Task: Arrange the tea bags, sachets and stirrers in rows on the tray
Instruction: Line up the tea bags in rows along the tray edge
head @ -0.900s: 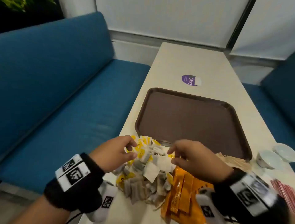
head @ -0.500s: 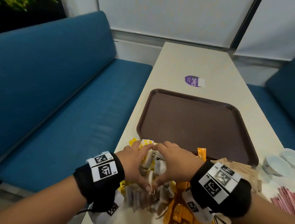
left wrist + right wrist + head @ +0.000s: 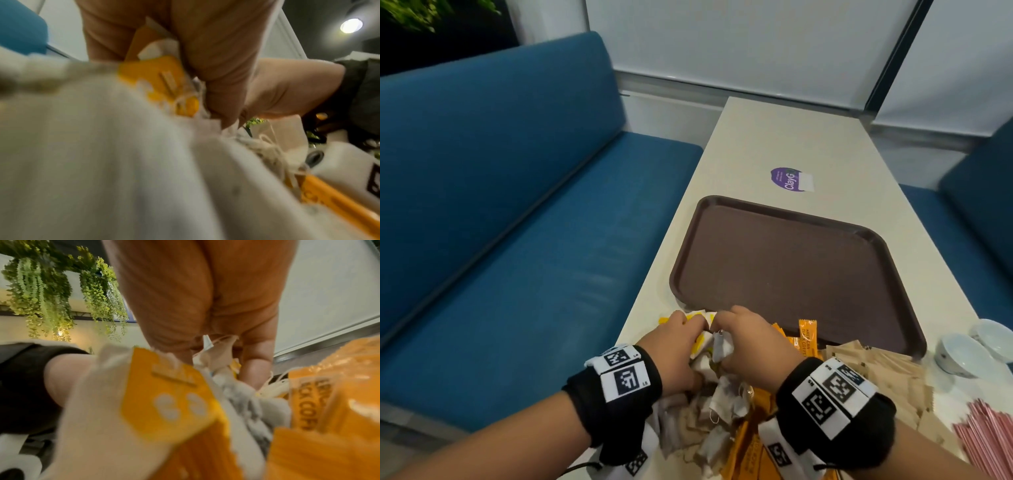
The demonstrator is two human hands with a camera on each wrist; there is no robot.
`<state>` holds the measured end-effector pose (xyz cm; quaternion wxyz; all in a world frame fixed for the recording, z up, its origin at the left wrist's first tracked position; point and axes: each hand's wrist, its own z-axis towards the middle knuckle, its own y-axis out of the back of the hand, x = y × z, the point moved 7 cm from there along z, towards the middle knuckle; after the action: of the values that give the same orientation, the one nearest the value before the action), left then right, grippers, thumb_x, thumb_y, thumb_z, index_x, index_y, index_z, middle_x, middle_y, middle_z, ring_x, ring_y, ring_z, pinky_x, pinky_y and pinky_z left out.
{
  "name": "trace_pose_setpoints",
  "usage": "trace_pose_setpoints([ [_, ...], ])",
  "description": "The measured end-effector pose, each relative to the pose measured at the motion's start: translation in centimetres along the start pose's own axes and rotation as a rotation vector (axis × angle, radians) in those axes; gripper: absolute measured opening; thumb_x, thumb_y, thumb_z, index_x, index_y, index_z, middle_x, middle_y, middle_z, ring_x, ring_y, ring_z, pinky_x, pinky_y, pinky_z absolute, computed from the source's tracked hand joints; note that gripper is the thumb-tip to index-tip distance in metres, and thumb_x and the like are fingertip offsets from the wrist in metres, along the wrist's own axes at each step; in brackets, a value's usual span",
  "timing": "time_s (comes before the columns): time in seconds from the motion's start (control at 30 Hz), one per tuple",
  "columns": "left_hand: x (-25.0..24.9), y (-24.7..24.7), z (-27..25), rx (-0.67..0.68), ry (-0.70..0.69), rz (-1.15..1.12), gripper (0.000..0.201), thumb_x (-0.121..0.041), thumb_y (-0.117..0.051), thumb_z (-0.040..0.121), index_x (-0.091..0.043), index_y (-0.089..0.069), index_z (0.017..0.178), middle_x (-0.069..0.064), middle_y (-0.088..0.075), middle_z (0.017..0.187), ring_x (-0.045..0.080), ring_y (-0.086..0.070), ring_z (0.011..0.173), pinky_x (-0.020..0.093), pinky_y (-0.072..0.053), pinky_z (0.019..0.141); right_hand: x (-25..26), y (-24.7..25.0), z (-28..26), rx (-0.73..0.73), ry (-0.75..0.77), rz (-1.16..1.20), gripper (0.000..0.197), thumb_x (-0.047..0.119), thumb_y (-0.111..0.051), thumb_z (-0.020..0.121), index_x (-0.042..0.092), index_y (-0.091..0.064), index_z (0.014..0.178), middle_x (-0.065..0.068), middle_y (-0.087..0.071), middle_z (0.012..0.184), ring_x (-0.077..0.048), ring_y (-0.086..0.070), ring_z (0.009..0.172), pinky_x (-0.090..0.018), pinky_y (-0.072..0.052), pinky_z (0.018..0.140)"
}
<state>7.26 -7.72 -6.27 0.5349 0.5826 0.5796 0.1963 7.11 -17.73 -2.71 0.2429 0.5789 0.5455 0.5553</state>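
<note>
My left hand and right hand, fingers curled round the tangled tea bags, should lift one small bunch clear toward the bare brown tray.

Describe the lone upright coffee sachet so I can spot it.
Find the brown tray and follow its near rim. One orange sachet lies across that rim, right of the right hand. It alone points at the tray; the other orange sachets are piled nearer.
</note>
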Motion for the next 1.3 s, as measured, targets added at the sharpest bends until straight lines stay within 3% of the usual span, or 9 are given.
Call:
trace_pose_setpoints([
  [0.17, 0.0, 0.9, 0.3, -0.050, -0.020, -0.108, 0.044, -0.018, -0.063, 0.075, -0.020, -0.043, 0.115, 0.004, -0.049, 0.109, 0.026, -0.053, 0.098, 0.029, -0.042, 0.076, -1.2, 1.5, -0.5, -0.087, -0.078, 0.120, 0.030, 0.011, -0.065, 0.079, 0.022, -0.058, 0.106, 0.002, -0.053, 0.111, -0.017, -0.052, 0.103, -0.032, -0.049, 0.084],
  [0.3, 0.1, 1.9, 0.2, -0.132, -0.056, -0.211, 0.032, -0.015, -0.066, 0.072, -0.020, -0.043, 0.093, 0.003, -0.052, 0.094, 0.021, -0.049, 0.083, 0.027, -0.035, 0.065, -2.5, 2.8, -1.1, -0.166, -0.134, 0.277, 0.029, 0.009, -0.068, 0.075, 0.027, -0.059, 0.096, 0.008, -0.057, 0.099, -0.011, -0.054, 0.091, -0.023, -0.049, 0.073],
  [0.43, 0.7, 3.3, 0.2, -0.238, -0.083, -0.394, 0.030, -0.011, -0.068, 0.070, -0.022, -0.046, 0.088, 0.003, -0.060, 0.089, 0.022, -0.055, 0.081, 0.030, -0.043, 0.069, -3.6, 4.1, -1.3, -0.231, -0.151, 0.378, 0.031, 0.008, -0.074, 0.072, 0.024, -0.059, 0.092, 0.014, -0.056, 0.089, -0.003, -0.053, 0.079, -0.019, -0.048, 0.067],
  [0.67, 1.9, 4.6, 0.3, -0.322, -0.102, -0.787, 0.038, -0.020, -0.066, 0.057, -0.021, -0.056, 0.093, -0.007, -0.066, 0.082, 0.016, -0.062, 0.077, 0.030, -0.051, 0.072, -5.5, 4.2, -1.2, -0.174, -0.205, 0.474, 0.043, 0.013, -0.079, 0.071, 0.030, -0.054, 0.101, 0.007, -0.056, 0.109, -0.011, -0.055, 0.102, -0.031, -0.051, 0.088],
  [0.77, 1.9, 5.3, 0.3, -0.349, -0.109, -0.976, 0.039, -0.011, -0.065, 0.054, -0.022, -0.056, 0.090, -0.014, -0.067, 0.077, -0.001, -0.061, 0.069, 0.016, -0.049, 0.066, -5.6, 4.1, -1.4, -0.142, -0.187, 0.518, 0.050, 0.025, -0.079, 0.074, 0.027, -0.051, 0.116, 0.013, -0.048, 0.116, -0.003, -0.041, 0.113, -0.022, -0.038, 0.092],
  [0.87, 1.6, 5.8, 0.3, -0.365, -0.126, -1.149, 0.042, -0.004, -0.063, 0.053, -0.017, -0.056, 0.093, -0.008, -0.067, 0.085, -0.001, -0.063, 0.071, 0.015, -0.050, 0.066, -5.4, 4.2, -1.5, -0.143, -0.192, 0.598, 0.043, 0.049, -0.066, 0.079, 0.025, -0.055, 0.112, 0.014, -0.052, 0.115, -0.002, -0.045, 0.111, -0.020, -0.039, 0.088],
  [1.0, 1.2, 5.6, 0.9, -0.350, -0.117, -1.409, 0.045, 0.001, -0.063, 0.054, -0.011, -0.058, 0.098, 0.007, -0.067, 0.086, 0.013, -0.067, 0.072, 0.024, -0.054, 0.062, -5.3, 5.5, -1.2, -0.178, -0.197, 0.617, 0.023, 0.013, -0.041, 0.098, 0.017, -0.062, 0.105, 0.003, -0.059, 0.105, -0.006, -0.055, 0.087, -0.004, -0.040, 0.061],
  [1.07, 1.0, 5.3, 1.3, -0.313, -0.107, -1.537, 0.045, 0.001, -0.062, 0.056, -0.010, -0.059, 0.099, 0.010, -0.067, 0.084, 0.020, -0.066, 0.071, 0.029, -0.055, 0.061, -5.4, 5.8, -1.2, -0.114, -0.236, 0.674, 0.027, 0.004, -0.042, 0.092, 0.021, -0.061, 0.101, -0.002, -0.057, 0.096, -0.009, -0.051, 0.067, -0.014, -0.040, 0.048],
  [1.3, -0.5, 5.0, 1.8, -0.214, -0.093, -1.831, 0.024, 0.010, -0.060, 0.071, -0.006, -0.060, 0.089, 0.009, -0.066, 0.063, 0.017, -0.063, 0.050, 0.025, -0.051, 0.047, -4.3, 6.7, -1.0, -0.030, -0.199, 0.773, 0.048, -0.017, -0.042, 0.082, 0.024, -0.064, 0.095, -0.012, -0.056, 0.108, -0.020, -0.056, 0.059, -0.025, -0.051, 0.045],
])
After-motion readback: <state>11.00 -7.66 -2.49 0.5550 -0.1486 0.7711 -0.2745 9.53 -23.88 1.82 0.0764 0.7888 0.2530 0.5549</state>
